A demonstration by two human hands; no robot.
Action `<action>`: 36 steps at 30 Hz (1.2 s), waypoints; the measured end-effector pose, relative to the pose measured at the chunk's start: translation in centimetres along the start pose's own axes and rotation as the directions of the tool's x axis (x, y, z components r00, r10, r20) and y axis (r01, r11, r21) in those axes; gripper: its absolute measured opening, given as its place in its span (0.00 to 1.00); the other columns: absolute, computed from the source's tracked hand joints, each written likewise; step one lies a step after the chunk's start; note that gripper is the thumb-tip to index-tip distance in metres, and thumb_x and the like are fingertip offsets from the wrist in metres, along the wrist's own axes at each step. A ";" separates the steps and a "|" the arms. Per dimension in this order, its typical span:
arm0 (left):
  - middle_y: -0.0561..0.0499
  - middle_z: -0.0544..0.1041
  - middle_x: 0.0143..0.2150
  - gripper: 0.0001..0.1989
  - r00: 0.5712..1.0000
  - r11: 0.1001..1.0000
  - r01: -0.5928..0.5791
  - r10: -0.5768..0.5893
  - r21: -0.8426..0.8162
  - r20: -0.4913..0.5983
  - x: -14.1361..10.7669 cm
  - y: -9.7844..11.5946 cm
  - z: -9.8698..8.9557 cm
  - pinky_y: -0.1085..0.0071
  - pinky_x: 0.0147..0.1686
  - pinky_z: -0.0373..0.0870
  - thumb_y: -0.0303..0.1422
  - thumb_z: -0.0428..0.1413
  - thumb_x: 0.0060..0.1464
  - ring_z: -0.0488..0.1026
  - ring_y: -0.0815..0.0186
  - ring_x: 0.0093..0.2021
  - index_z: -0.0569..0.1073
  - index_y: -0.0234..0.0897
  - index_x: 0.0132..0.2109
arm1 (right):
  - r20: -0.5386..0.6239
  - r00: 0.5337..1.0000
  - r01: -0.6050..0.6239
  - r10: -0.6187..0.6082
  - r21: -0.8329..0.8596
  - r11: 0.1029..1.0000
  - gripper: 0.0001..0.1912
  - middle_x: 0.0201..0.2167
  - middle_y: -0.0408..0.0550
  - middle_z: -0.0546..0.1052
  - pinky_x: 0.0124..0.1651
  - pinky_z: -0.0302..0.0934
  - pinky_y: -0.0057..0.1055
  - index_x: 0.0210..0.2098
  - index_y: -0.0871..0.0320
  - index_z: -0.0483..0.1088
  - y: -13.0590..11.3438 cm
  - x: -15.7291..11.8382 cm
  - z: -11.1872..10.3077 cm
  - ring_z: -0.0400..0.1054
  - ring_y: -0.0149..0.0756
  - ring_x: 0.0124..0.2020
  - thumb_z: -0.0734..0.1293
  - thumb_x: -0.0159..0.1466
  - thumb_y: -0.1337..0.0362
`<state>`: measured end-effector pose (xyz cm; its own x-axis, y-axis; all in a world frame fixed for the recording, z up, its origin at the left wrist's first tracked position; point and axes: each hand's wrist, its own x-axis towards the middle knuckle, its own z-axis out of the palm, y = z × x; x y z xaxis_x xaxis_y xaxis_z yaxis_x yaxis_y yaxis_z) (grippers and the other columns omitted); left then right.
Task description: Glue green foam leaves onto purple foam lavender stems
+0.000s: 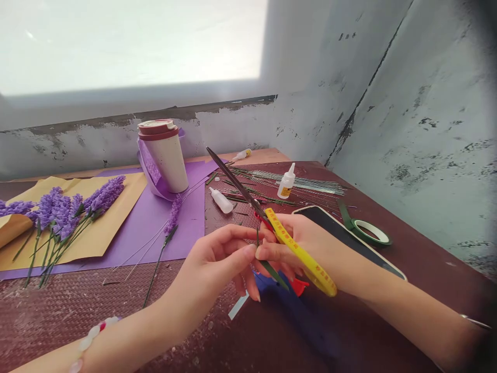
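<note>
My left hand pinches a thin green stem between thumb and forefinger, over the front of the table. My right hand meets it fingertip to fingertip, with a strip of green tape trailing down from the pinch. Scissors with yellow handles hang on my right hand, their dark blades pointing up and left, away from the stem. Below the hands lie something blue and red, partly hidden, and a pale strip. A single purple flower on a green stem lies left of my hands.
Purple flowers lie on brown paper at the left. A lidded cup stands on purple paper. Behind my hands are glue bottles and wires. A black board and a green tape roll lie right.
</note>
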<state>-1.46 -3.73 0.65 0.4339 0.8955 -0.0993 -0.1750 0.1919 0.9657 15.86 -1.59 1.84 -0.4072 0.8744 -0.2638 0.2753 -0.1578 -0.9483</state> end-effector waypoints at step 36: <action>0.53 0.77 0.26 0.08 0.909 0.957 -0.129 0.218 0.260 -0.354 0.8 -0.1 -1.0 0.74 0.27 0.65 0.36 0.50 0.60 0.70 0.71 0.23 0.64 0.38 0.35 | -0.245 0.962 -0.177 -0.119 -0.894 0.412 0.32 0.19 0.46 0.68 0.23 0.48 0.30 0.25 0.53 0.57 0.8 -0.5 0.6 0.66 0.44 0.22 0.55 0.49 0.28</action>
<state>-1.93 -2.61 0.24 0.0434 0.9984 0.0356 0.0063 -0.0359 0.9993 15.81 -2.43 1.13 -0.2113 0.9725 -0.0976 0.9638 0.1906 -0.1865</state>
